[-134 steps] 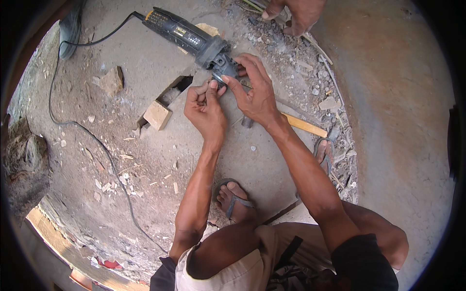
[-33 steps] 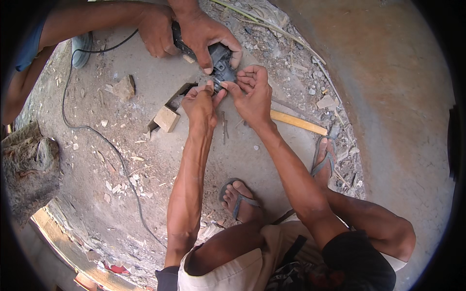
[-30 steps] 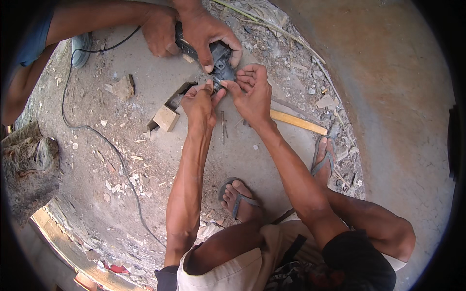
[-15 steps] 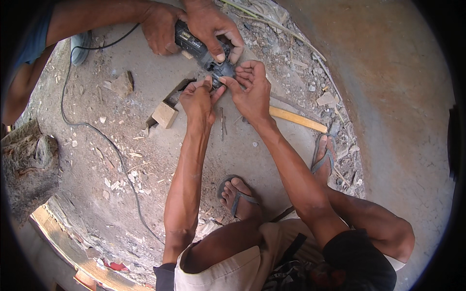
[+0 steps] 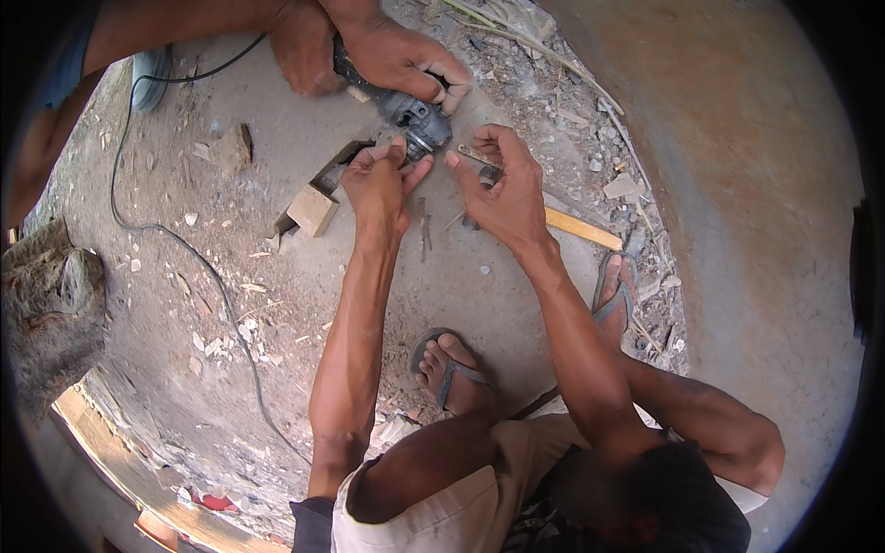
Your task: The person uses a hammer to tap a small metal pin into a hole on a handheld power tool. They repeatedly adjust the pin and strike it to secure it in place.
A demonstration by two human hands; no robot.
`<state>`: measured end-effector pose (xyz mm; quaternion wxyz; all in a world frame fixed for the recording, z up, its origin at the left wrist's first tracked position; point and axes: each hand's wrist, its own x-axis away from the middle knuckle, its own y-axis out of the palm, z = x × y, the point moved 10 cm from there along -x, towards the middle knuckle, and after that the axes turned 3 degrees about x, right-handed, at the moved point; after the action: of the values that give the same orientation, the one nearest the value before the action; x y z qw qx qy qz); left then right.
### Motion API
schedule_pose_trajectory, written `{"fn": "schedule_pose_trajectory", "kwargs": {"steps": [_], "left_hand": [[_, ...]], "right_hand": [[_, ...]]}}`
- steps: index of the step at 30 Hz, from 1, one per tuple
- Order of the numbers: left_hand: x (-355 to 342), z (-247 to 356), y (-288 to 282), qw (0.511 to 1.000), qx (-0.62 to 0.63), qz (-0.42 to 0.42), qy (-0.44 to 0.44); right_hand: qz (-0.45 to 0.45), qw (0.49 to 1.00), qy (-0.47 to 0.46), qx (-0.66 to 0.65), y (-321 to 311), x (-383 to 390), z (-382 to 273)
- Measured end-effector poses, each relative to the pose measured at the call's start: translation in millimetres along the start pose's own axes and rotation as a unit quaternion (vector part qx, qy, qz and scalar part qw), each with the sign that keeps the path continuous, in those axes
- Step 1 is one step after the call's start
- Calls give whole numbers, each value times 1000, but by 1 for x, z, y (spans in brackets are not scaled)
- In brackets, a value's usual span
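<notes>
A black and grey angle grinder [image 5: 417,115] lies tilted, its gear head toward me. My left hand [image 5: 380,180] pinches the shiny metal ring at the gear head's lower side between thumb and fingertips. Just right of the gear head, my right hand [image 5: 505,189] hovers with thumb and fingers apart, with nothing visible held in it. Beneath it, a thin dark bar and other dark pieces are partly hidden. A co-worker's hand [image 5: 406,60] rests over the grinder's body, and their other hand [image 5: 304,55] is at its rear end.
A yellow wooden handle [image 5: 583,229] lies right of my right hand. Left of my left hand is a rectangular metal piece with a wooden block [image 5: 313,210]. The black cord [image 5: 198,258] curves down the left side. A rough stump [image 5: 55,313] stands far left; rubble [image 5: 627,187] lines the right.
My right hand has drawn away from the grinder head to the right, and its fingers have parted. The co-worker's upper hand has shifted slightly. My left hand stays at the ring.
</notes>
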<state>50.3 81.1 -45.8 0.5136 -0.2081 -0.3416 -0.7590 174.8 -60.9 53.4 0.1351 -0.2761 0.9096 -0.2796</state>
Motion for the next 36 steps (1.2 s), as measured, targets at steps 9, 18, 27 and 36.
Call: {"fn": "schedule_pose_trajectory", "kwargs": {"steps": [9, 18, 27, 36], "left_hand": [[5, 5, 1, 999, -36, -29, 19], [31, 57, -20, 949, -181, -13, 257], [31, 53, 6, 935, -136, -90, 315], [33, 55, 7, 884, -200, -87, 413]], "right_hand": [[-193, 955, -12, 225, -31, 38, 27], [-217, 925, -81, 301, -27, 48, 39], [-281, 926, 107, 231, -37, 51, 33], [-241, 920, 277, -139, -42, 71, 9]]}}
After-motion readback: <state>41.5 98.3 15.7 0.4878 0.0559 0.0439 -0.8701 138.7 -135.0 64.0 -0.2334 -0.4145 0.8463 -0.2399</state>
